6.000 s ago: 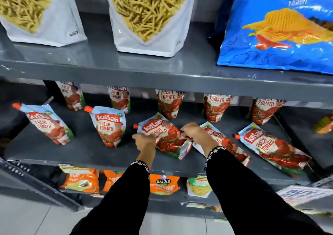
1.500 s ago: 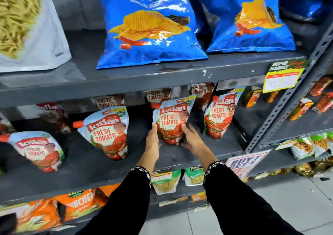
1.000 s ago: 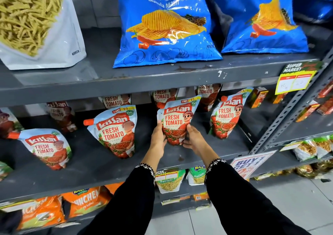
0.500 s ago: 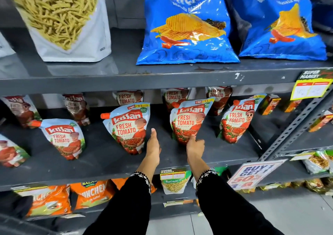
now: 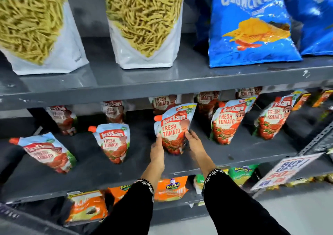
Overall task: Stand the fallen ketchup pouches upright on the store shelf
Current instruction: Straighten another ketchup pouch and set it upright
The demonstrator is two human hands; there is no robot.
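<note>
Both hands have shifted leftward from the pouch they steadied half a second ago; now the left hand (image 5: pixel 158 151) and right hand (image 5: pixel 193 142) clasp the flanks of the next glossy red-and-blue plastic ketchup pouch (image 5: pixel 173 128), propped upright on the matte grey metal shelf (image 5: pixel 126 170); further left, a soft, bulging pouch (image 5: pixel 47 151) leans over, probably next.

Grey metal shelving unit (image 5: pixel 162 83) with three visible tiers and a perforated upright (image 5: pixel 317 141) at right. Pale grey floor (image 5: pixel 297 213) below; a dull grey back wall (image 5: pixel 90 15) behind the top tier.
</note>
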